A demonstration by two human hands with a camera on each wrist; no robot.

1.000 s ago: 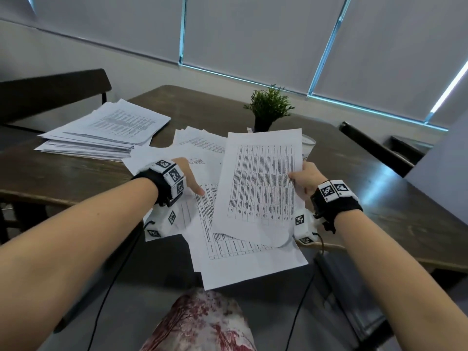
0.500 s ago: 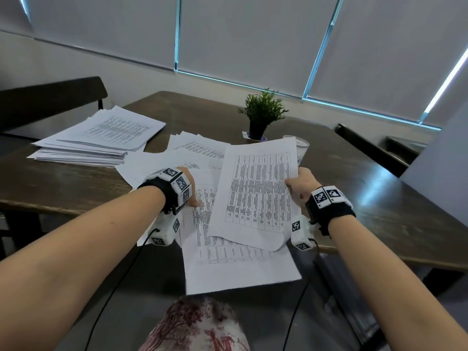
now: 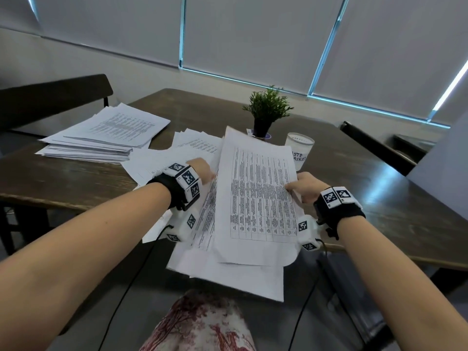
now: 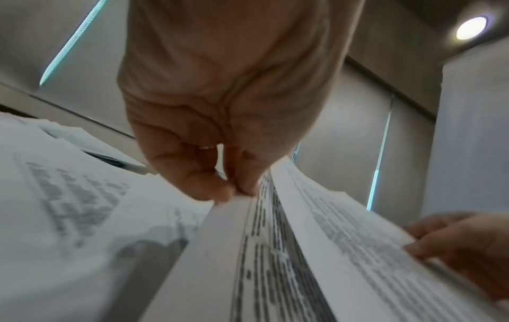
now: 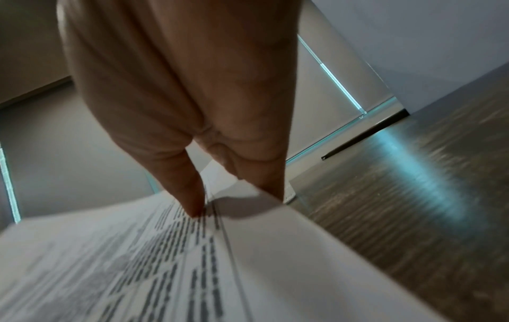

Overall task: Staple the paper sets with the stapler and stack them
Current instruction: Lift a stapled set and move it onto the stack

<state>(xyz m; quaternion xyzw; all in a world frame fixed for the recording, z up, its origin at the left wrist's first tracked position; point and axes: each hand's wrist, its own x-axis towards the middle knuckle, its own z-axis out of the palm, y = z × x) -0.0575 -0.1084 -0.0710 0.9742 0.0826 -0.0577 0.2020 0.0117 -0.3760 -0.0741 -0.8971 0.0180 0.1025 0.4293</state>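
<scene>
A printed paper set (image 3: 258, 198) is held tilted above the table's front edge. My right hand (image 3: 300, 187) pinches its right edge, thumb on the printed face, as the right wrist view shows (image 5: 235, 203). My left hand (image 3: 205, 172) is at the set's left edge; in the left wrist view its fingertips (image 4: 234, 194) pinch a sheet edge beside the lifted pages (image 4: 330, 239). More printed sheets (image 3: 240, 277) lie beneath and hang over the table edge. No stapler shows plainly in any view.
A tall stack of papers (image 3: 101, 133) sits at the far left of the dark wooden table (image 3: 379, 198). Loose sheets (image 3: 192, 145) lie behind my left hand. A potted plant (image 3: 266, 110) and a labelled cup (image 3: 298, 148) stand further back. Chairs flank the table.
My left hand left the lower sheets and came up to the left edge of the held set. The right hand tilted the set up and shifted it slightly left.
</scene>
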